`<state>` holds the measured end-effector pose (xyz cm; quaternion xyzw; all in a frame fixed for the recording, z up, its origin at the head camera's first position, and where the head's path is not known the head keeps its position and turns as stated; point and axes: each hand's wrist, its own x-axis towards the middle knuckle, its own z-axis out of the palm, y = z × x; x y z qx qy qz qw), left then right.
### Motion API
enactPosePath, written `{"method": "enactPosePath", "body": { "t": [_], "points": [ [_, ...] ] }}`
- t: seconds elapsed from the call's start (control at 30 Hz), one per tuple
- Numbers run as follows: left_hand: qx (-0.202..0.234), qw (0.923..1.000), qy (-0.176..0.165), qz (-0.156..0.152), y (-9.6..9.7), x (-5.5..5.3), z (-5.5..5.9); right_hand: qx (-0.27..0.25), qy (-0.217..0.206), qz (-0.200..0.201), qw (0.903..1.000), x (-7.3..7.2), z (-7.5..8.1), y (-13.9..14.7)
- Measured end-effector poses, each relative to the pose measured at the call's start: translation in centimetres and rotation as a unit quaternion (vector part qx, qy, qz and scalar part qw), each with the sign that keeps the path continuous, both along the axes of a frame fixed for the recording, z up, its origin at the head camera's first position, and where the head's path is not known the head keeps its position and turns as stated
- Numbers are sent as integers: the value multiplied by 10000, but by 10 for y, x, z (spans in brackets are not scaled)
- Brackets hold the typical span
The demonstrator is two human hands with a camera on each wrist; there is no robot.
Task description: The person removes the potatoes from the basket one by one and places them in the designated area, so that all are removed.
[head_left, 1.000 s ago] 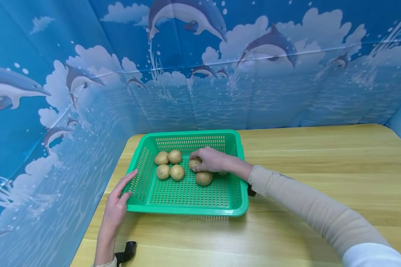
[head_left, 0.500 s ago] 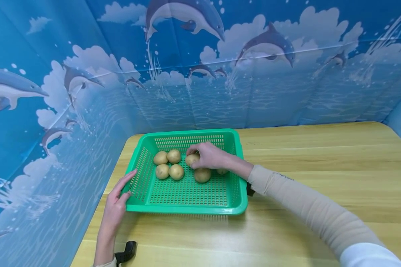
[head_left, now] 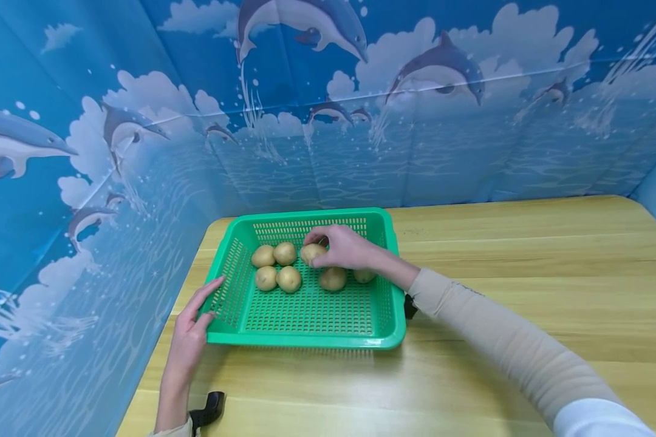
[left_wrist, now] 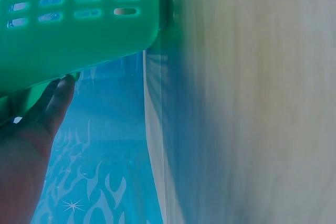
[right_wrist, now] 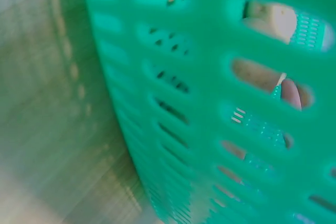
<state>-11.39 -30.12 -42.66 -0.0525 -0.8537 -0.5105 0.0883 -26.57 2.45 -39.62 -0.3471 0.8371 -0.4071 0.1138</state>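
A green plastic basket (head_left: 306,340) with slotted walls stands on the wooden table. Inside it, my right hand (head_left: 345,246) pinches a potato (head_left: 310,254) between thumb and fingers, toward the far wall. Just below that hand lies a second potato (head_left: 332,278), and another potato (head_left: 364,275) is partly covered by my wrist. My left hand (head_left: 188,331) rests with fairly straight fingers on the basket's left rim, near the front corner. In the left wrist view its fingers (left_wrist: 60,98) touch the rim. The right wrist view looks through the slotted wall (right_wrist: 205,82).
Several potatoes sit grouped in the basket's left half, such as the front potato (head_left: 289,279). The wooden table (head_left: 525,255) extends to the right. A blue dolphin-print curtain (head_left: 317,158) hangs behind and on the left.
My right hand has moved the pinched potato slightly away and to the left, uncovering more of the potato under the wrist. The left hand and the basket stay in place.
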Motion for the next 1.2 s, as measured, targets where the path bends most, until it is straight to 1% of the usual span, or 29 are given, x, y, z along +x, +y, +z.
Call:
{"method": "enactPosePath", "body": {
  "t": [0.13, 0.23, 0.4, 0.5, 0.6, 0.77, 0.9, 1.03, 1.2],
  "points": [
    [-77, 9999, 60, -37, 0, 0, 0, -302, -63, -6, 9995, 0, 3, 2],
    [-152, 9996, 176, -126, 0, -1, -1, -403, -46, 14, 9992, 1, 4, 4],
    [-254, 9985, 377, -315, -1, -3, -2, -347, 115, 48, 9993, 5, 4, 7],
    [-255, 9982, 427, -336, -2, -3, -3, -313, 226, 3, 9993, 11, 5, 9],
    [-255, 9982, 429, -318, -2, -3, -4, -327, 309, -55, 9990, 17, 7, 10],
    [-245, 9984, 418, -291, -1, -2, -3, -514, 326, -84, 9981, 28, 10, 14],
    [-155, 9990, 353, -241, -1, -2, -3, -821, 257, -96, 9962, 37, 13, 19],
    [-128, 9994, 267, -190, -1, -2, -3, -1171, 90, -100, 9930, 45, 15, 25],
    [-134, 9997, 185, -121, 0, 0, -3, -1383, -76, -178, 9902, 58, 14, 31]
  ]
}}
